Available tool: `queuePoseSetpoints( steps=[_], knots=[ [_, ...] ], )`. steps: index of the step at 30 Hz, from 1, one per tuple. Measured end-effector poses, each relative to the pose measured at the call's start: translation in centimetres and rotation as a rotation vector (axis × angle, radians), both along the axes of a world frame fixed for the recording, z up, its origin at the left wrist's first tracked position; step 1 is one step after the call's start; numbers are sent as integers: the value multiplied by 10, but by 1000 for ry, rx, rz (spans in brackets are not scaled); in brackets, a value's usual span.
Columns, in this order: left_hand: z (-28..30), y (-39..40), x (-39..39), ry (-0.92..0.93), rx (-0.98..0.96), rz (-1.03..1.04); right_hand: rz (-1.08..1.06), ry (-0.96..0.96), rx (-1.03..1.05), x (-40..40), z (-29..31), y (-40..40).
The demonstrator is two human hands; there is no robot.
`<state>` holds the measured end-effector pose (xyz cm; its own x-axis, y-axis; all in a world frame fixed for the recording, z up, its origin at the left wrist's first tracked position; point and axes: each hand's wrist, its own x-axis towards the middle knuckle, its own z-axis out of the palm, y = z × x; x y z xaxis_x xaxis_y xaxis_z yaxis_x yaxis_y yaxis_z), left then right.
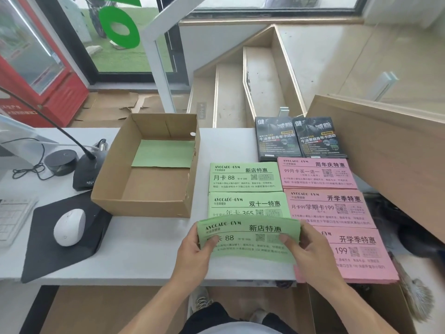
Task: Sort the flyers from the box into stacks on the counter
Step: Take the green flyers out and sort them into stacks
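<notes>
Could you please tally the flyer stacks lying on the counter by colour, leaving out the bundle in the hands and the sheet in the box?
Green stacks: 2
Pink stacks: 3
Black stacks: 2
Total: 7

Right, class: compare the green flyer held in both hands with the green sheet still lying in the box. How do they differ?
The held flyer shows its printed side, with a heading and a QR code; the sheet in the box shows plain green with no print. The held flyer bows upward between the left hand and right hand; the sheet in the box lies flat on the cardboard box floor, untouched. Both are light green rectangles.
</notes>
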<state>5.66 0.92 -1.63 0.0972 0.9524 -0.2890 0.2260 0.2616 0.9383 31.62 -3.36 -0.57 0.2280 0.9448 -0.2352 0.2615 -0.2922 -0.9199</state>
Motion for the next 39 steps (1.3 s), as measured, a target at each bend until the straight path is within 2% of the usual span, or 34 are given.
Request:
queuePoseSetpoints(
  steps=[3, 6, 9, 13, 18, 26, 32, 39],
  knots=[
    [18, 43, 12, -3, 73, 47, -57, 54, 27, 6, 20, 42],
    [17, 105, 28, 162, 79, 111, -112, -18, 1, 13, 29, 104],
    [15, 147, 45, 359, 5, 105, -117, -139, -67, 13, 27, 158],
    [6, 177, 57, 271, -65, 112, -134, -212, -107, 10, 13, 194],
    [-3, 176, 58, 356, -123, 75, -141, -347, -99, 10, -5, 198],
    [-15, 163, 54, 328, -77, -8, -31, -839, -83, 14, -20, 172],
    [-14, 158, 56, 341, -127, -77, 375, -916, -116, 8, -36, 155],
    [5, 150, 60, 372, -72, -96, 374, -945, -136, 9, -35, 149]
  ],
)
